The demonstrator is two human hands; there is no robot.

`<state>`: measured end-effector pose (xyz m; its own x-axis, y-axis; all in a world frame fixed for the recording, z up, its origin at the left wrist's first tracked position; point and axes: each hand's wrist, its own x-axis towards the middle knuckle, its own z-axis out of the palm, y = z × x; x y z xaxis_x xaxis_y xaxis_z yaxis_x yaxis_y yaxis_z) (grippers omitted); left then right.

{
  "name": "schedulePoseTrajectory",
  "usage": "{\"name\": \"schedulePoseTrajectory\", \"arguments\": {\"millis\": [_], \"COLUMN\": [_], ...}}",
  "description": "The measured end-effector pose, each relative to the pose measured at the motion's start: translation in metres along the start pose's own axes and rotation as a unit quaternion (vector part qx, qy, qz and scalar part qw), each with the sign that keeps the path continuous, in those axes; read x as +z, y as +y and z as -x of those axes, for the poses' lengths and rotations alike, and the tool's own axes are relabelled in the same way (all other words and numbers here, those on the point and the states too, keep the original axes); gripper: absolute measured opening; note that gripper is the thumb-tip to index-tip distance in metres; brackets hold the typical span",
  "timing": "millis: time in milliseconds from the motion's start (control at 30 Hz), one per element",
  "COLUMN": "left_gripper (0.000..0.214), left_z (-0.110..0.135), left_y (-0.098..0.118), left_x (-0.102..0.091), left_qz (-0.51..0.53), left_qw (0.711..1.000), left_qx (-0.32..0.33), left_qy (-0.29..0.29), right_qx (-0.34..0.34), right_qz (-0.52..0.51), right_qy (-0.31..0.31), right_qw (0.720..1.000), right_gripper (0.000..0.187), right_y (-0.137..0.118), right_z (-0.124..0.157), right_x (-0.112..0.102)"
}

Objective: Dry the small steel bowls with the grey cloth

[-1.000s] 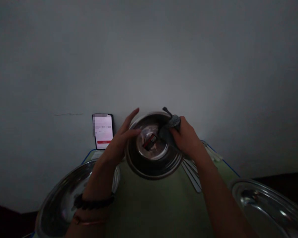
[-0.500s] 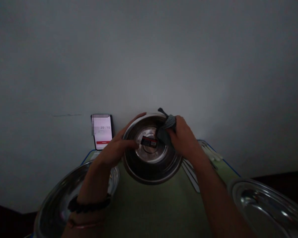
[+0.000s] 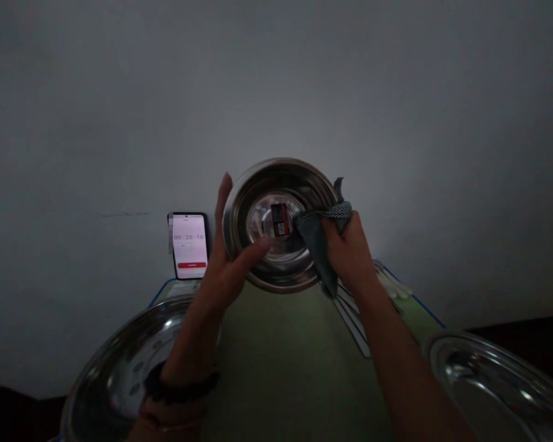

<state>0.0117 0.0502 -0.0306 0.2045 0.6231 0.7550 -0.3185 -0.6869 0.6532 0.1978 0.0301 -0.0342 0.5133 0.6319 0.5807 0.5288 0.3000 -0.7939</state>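
Note:
A shiny metal bowl (image 3: 281, 276) is held up above the table, tilted so that its inside faces me. A dark label with a red edge (image 3: 280, 220) sits on its bottom. My left hand (image 3: 228, 264) grips the bowl's left side, thumb over the rim and fingers along the outside. In my right hand (image 3: 350, 248) a grey-green cloth (image 3: 320, 242) is bunched and pressed over the bowl's right rim and inner wall. The right fingertips are partly hidden by the cloth.
A phone (image 3: 188, 245) showing a timer leans on the wall behind. Large metal basins stand at left (image 3: 120, 368) and right (image 3: 498, 380) of the green table (image 3: 295, 368). Flat metal utensils (image 3: 352, 325) and white-handled items (image 3: 394, 282) lie at the right.
The bowl has risen and its label has turned about a quarter. My left fingers have shifted down its left side. My right hand with the cloth has moved slightly right.

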Motion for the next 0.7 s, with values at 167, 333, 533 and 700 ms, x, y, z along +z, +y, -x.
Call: {"name": "schedulePoseTrajectory", "arguments": {"millis": [167,333,533,700], "left_gripper": [0.084,0.085,0.073,0.071], "left_z": [0.000,-0.002,-0.003,-0.002], "left_y": [0.000,0.006,0.008,0.001], "left_x": [0.003,-0.021,-0.031,-0.028], "left_qz": [0.006,0.052,0.052,0.069], "left_qw": [1.000,0.986,0.949,0.965], "left_qx": [0.027,-0.131,-0.232,-0.214], "left_qy": [-0.002,-0.086,-0.209,-0.137], "right_qx": [-0.031,-0.107,-0.189,-0.117], "right_qz": [0.029,0.075,0.103,0.055], "right_qy": [0.004,-0.080,-0.203,-0.131], "right_qw": [0.999,0.988,0.955,0.983], "right_gripper": [0.018,0.014,0.010,0.016], "right_y": [-0.008,-0.013,-0.018,-0.012], "right_z": [0.000,0.000,0.000,-0.003], "right_x": [-0.008,-0.016,-0.019,-0.014]}}
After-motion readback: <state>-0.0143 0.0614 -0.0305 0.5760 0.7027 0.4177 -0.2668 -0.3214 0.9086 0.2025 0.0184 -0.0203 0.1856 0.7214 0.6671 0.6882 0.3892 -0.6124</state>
